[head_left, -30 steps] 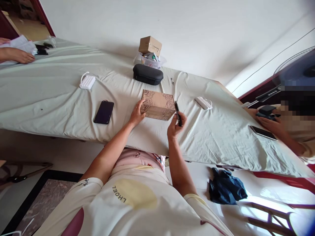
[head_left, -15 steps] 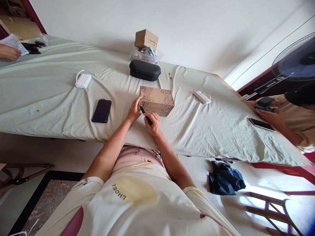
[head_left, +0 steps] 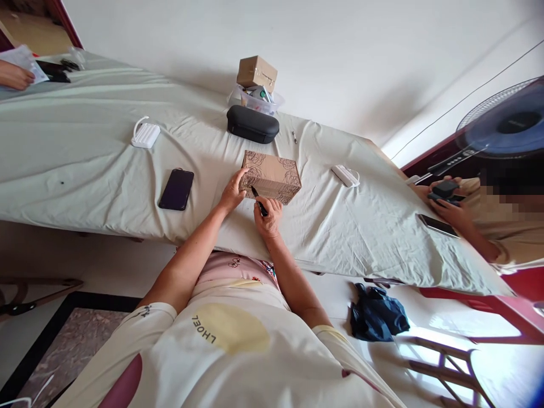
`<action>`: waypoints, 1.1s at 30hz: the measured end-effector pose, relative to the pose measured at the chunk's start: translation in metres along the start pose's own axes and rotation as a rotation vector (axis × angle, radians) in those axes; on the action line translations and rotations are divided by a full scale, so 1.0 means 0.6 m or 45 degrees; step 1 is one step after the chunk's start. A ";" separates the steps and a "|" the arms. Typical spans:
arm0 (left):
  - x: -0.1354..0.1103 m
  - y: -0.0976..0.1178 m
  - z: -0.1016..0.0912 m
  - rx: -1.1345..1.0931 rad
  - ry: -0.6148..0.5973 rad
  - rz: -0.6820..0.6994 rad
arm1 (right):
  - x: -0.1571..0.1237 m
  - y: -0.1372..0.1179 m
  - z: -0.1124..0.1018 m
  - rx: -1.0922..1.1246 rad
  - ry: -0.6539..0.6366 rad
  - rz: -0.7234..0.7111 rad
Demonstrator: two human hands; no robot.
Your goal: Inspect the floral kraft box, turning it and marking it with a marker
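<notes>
A brown cardboard box (head_left: pixel 274 168) lies on the cloth-covered table, with dark curly scribbles at the corners of its top and on its near side. My left hand (head_left: pixel 232 192) grips the box's left end, thumb on the upper edge. In my right hand (head_left: pixel 269 217) is a black marker pen (head_left: pixel 258 202), held in closed fingers. Its tip points at the box's near upper edge, left of the middle; whether it touches the cardboard I cannot tell. The fingers of my left hand behind the box's end are partly hidden.
Behind the box sit a black case (head_left: pixel 253 124), a clear plastic tub (head_left: pixel 272 105) and another carton (head_left: pixel 257 72). To the left lie a phone (head_left: pixel 177 189) and a white power bank (head_left: pixel 147 136); another white device (head_left: pixel 345 175) is right. Other people's hands show at both table ends.
My right hand has shifted a little to the right with the marker pen, its tip moving along the box's near edge. My left hand stays on the box. The whole view has turned slightly.
</notes>
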State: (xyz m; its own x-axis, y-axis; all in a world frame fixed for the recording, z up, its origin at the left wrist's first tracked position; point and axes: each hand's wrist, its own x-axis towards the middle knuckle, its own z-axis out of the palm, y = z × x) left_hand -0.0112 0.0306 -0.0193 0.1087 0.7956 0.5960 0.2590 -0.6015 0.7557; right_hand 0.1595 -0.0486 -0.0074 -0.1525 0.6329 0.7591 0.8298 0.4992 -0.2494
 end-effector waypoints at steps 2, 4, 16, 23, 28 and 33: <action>-0.001 -0.002 0.002 -0.004 0.001 -0.002 | -0.002 0.003 -0.003 0.001 0.079 -0.021; -0.001 -0.004 0.004 -0.015 0.006 0.009 | -0.003 0.002 -0.005 0.024 0.082 -0.075; 0.002 -0.004 0.005 -0.042 0.025 0.024 | 0.000 -0.010 0.006 0.000 -0.144 -0.052; 0.001 -0.006 0.005 -0.041 -0.002 0.018 | -0.001 -0.012 0.004 0.014 -0.111 -0.084; -0.002 0.003 0.006 -0.039 0.016 -0.027 | 0.008 -0.028 0.016 0.051 -0.234 -0.173; -0.001 0.002 0.007 -0.042 0.040 -0.015 | 0.007 -0.026 0.017 0.087 -0.203 -0.103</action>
State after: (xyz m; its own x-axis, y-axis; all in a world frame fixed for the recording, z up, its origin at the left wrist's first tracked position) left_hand -0.0068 0.0296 -0.0197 0.0756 0.8002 0.5949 0.2280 -0.5947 0.7710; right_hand 0.1407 -0.0476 -0.0061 -0.3046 0.6722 0.6749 0.7738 0.5878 -0.2362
